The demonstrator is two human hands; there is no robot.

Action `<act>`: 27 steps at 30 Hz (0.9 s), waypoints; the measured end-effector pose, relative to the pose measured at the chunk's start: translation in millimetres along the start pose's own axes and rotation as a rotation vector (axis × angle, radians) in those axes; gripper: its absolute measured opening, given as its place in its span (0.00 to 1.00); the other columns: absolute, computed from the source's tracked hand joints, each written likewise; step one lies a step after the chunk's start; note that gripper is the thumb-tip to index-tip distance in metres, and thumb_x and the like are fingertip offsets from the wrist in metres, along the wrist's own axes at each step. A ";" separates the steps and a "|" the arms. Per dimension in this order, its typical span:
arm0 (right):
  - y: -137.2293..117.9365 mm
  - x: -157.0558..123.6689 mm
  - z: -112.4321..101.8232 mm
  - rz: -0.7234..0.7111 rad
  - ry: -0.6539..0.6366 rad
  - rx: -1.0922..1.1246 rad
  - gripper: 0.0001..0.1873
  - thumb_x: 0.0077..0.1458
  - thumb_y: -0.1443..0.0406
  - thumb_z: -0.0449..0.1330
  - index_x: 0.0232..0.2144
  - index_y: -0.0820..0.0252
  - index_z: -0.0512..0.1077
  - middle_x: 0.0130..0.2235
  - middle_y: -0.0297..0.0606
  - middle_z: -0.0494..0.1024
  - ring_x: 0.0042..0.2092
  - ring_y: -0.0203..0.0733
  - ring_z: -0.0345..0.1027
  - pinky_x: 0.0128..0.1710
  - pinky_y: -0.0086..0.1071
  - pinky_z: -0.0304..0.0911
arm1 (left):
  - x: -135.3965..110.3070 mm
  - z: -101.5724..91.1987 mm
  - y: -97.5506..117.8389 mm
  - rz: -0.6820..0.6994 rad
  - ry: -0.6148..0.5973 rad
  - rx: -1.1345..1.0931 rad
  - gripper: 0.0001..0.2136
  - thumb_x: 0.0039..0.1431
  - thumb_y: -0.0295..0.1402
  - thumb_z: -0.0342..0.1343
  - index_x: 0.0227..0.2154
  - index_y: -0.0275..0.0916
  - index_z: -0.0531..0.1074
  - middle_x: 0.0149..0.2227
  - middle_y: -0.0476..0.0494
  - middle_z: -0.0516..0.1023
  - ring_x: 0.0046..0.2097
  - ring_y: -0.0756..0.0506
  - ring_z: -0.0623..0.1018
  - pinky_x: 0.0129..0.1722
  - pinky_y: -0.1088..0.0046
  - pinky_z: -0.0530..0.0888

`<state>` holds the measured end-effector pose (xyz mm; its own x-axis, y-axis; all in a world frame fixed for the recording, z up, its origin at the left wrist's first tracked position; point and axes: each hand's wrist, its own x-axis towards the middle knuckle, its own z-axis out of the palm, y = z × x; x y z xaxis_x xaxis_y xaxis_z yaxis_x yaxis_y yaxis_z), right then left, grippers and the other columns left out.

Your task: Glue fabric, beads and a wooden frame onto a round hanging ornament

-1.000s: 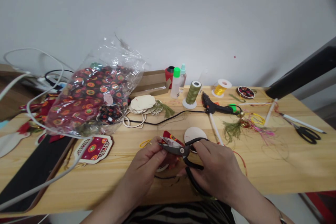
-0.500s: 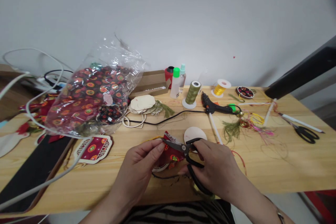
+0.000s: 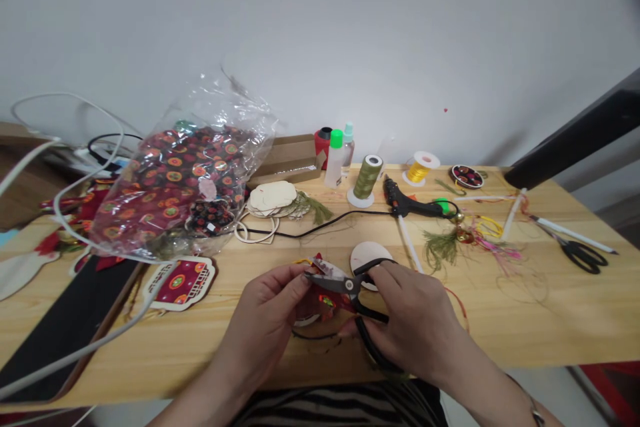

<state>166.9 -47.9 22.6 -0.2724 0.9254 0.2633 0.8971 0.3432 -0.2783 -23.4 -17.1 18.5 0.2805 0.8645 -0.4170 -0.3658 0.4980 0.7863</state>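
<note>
My right hand point(image 3: 413, 317) grips a pair of black-handled scissors point(image 3: 350, 285), its fingers through the loops. The blades point left across a red patterned piece of fabric point(image 3: 327, 303). Pinched at the fabric's upper left edge are the thumb and fingers of my left hand point(image 3: 270, 313), close to the blade tips. A pale rim of a round piece point(image 3: 307, 320) shows under the cloth, partly hidden. Just behind the scissors lies a pale wooden disc point(image 3: 367, 255).
A clear plastic bag point(image 3: 170, 180) of patterned fabric lies at the left, near a fabric-covered plaque point(image 3: 181, 283). Behind stand an olive thread spool point(image 3: 367, 179), a yellow cord spool point(image 3: 421, 168) and bottles point(image 3: 334, 163). A black glue gun point(image 3: 407, 203) and other scissors point(image 3: 583, 255) lie right.
The scissor blades have shifted slightly, and more of the fabric's pale underside now shows above them. Both hands stay nearly in place.
</note>
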 end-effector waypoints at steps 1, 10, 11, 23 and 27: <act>-0.2 0.0 0.0 0.000 -0.002 -0.009 0.10 0.44 0.62 0.62 0.30 0.60 0.68 0.29 0.38 0.74 0.30 0.45 0.68 0.27 0.33 0.54 | 0.0 -0.4 -0.4 -0.003 -0.001 -0.008 0.09 0.48 0.35 0.64 0.30 0.34 0.79 0.32 0.40 0.82 0.31 0.46 0.78 0.31 0.73 0.74; 0.2 -0.3 0.7 0.018 -0.030 0.000 0.10 0.44 0.65 0.60 0.32 0.60 0.68 0.31 0.38 0.74 0.31 0.46 0.68 0.27 0.34 0.54 | -0.5 -0.9 0.7 -0.038 -0.047 -0.037 0.10 0.47 0.33 0.65 0.32 0.33 0.79 0.35 0.37 0.82 0.34 0.43 0.79 0.34 0.68 0.75; 0.4 -0.3 0.6 0.021 -0.031 -0.002 0.10 0.44 0.65 0.60 0.32 0.60 0.68 0.31 0.38 0.74 0.31 0.46 0.68 0.27 0.34 0.54 | -0.5 -0.8 1.0 -0.041 -0.041 -0.038 0.10 0.46 0.33 0.66 0.32 0.33 0.79 0.35 0.37 0.82 0.34 0.43 0.79 0.34 0.68 0.75; 0.1 0.2 -1.0 -0.030 -0.009 -0.001 0.17 0.48 0.53 0.61 0.31 0.60 0.67 0.30 0.38 0.74 0.30 0.44 0.68 0.26 0.33 0.53 | 0.8 -1.9 -1.1 -0.017 -0.027 0.010 0.09 0.47 0.33 0.65 0.31 0.34 0.79 0.35 0.39 0.82 0.28 0.49 0.77 0.29 0.76 0.73; -0.2 0.5 -1.7 -0.045 -0.012 0.000 0.17 0.48 0.52 0.61 0.31 0.61 0.67 0.29 0.38 0.74 0.30 0.44 0.68 0.26 0.34 0.53 | 0.8 -1.6 -0.5 -0.002 -0.035 0.010 0.08 0.46 0.32 0.65 0.30 0.34 0.79 0.32 0.40 0.82 0.26 0.51 0.75 0.27 0.77 0.72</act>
<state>167.2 -47.8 24.3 -0.3169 0.9109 0.2644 0.8836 0.3848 -0.2666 -24.4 -16.5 17.0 0.3123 0.8607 -0.4021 -0.3562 0.4985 0.7903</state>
